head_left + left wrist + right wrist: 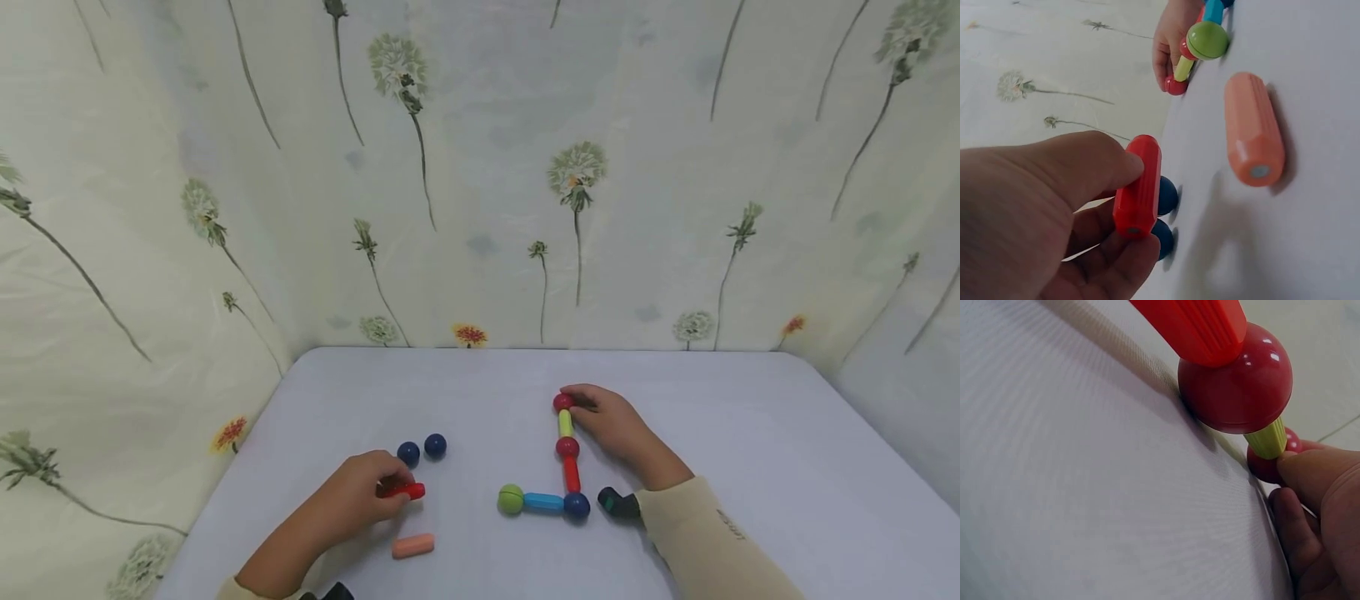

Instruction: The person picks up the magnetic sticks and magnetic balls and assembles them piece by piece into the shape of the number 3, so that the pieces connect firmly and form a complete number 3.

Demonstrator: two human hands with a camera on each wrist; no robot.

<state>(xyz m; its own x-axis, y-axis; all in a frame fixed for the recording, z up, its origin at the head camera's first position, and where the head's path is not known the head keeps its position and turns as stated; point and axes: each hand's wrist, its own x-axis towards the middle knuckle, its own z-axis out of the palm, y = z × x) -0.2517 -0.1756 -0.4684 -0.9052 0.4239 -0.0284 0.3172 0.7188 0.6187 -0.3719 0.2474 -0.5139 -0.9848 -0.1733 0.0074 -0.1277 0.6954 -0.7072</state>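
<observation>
Between the thumb and fingers of my left hand (pixel 356 497) is a red magnetic rod (pixel 1138 190), held just above the table. My right hand (pixel 609 423) pinches the far red ball (pixel 562 402) of an L-shaped chain. From there the chain runs through a yellow-green rod (pixel 566 424), a second red ball (pixel 1238 384) and another red rod (pixel 572 474) to a dark blue ball (pixel 577 506). There it turns left along a light blue rod (pixel 543 502) to a green ball (pixel 511 499). Part of the far ball is hidden by my right fingers.
Two loose dark blue balls, one nearer (pixel 408 454) and one farther (pixel 435 445), lie just beyond my left hand. A peach rod (pixel 413 546) lies on the white table (pixel 480 392) closer to me. Behind the table hangs a flower-patterned cloth (pixel 480 167).
</observation>
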